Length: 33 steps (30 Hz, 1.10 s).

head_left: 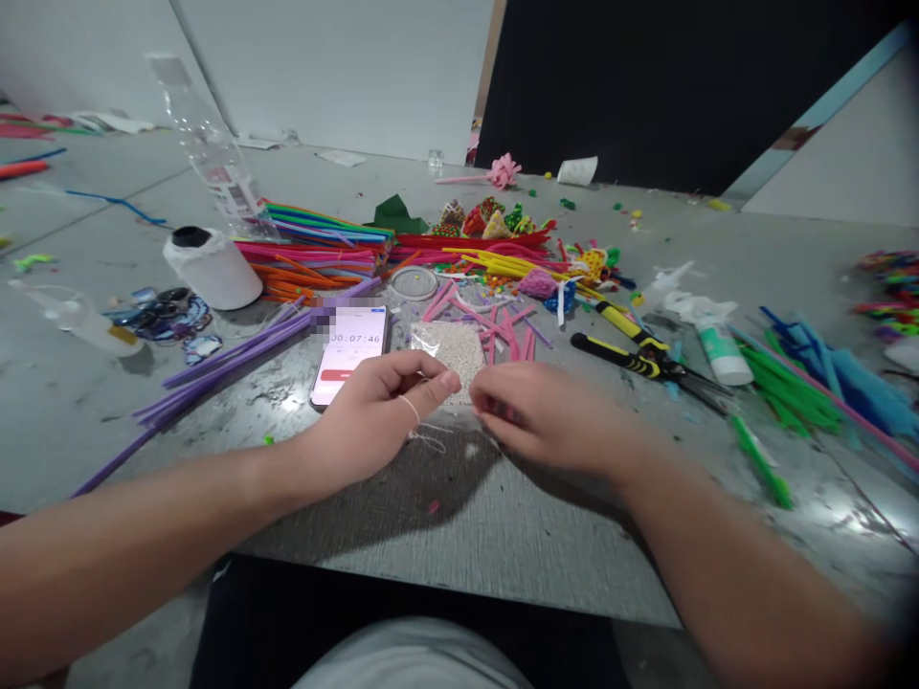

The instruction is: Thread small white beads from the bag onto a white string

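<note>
My left hand [377, 407] is closed, thumb and forefinger pinched, with a thin white thread [423, 433] looped round the finger and trailing onto the grey table [474, 536]. My right hand [538, 413] is closed too, its fingertips pinched close to the left hand; what they hold is too small to make out. Just beyond both hands lies a clear bag of small white beads [454, 349]. A phone [350, 354] showing a timer lies to the left of the bag.
Purple pipe cleaners [230, 362] run left of the phone, with bundles of coloured ones [323, 251] behind. Yellow-black pliers [638, 349], a glue bottle [718, 346] and green and blue pipe cleaners [804, 392] lie right. A white tape roll [212, 266] and plastic bottle [212, 158] stand left.
</note>
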{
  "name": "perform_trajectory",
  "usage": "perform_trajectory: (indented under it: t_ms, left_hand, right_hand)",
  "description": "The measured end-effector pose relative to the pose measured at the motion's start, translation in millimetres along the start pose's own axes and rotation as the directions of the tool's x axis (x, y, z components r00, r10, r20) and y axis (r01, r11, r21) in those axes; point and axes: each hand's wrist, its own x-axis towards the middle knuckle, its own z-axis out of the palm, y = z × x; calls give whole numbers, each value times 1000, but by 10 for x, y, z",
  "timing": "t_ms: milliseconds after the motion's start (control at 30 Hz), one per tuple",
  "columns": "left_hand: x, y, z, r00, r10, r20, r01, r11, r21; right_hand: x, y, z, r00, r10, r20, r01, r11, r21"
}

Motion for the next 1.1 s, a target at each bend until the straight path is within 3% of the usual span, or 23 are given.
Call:
perform_trajectory:
  t_ms: [533, 1100]
  left_hand:
    - [-20, 20, 8, 999, 35, 35, -34, 999, -33]
    - [-23, 29, 14, 999, 27, 39, -26, 999, -46]
  right_hand:
    - [94, -12, 203, 983, -175, -49, 165, 972, -167]
    - [111, -46, 215, 998, -60, -11, 58, 991, -118]
